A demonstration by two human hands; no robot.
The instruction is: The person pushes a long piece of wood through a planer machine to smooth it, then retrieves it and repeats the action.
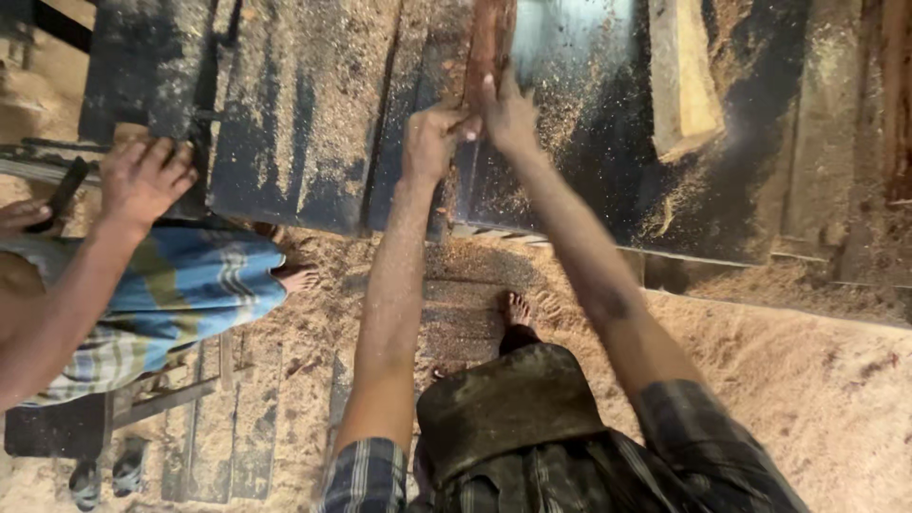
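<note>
Reddish wood strip [489, 43] lies lengthwise on the dark saw table [285, 123], running from the top edge of the view down to the person's two hands near the middle. The left hand [432, 142] is curled at the strip's near end, fingers closed against it. The right hand [508, 114] sits just beside and slightly above, palm down on the strip with fingers stretched along it. Both forearms are dusted with sawdust and reach straight ahead over the table's near edge.

To the right of the strip, across a bare, shiny patch of table, a pale wooden block [682, 81] lies apart from the hands. Further right, rough dark planks [893, 104] line the far side. The table's near edge [684, 255] runs diagonally across the right, with a drop to the floor below it.

Sawdust [817, 380] covers the table in streaks and the floor in a thick layer. The person's bare foot [516, 311] stands on it close to the table.

At left, a co-worker's hand [142, 180] rests with bent fingers on the table's corner, above a blue and yellow checked cloth [190, 285] and a bare foot [296, 277]. No packages or signs are visible.
</note>
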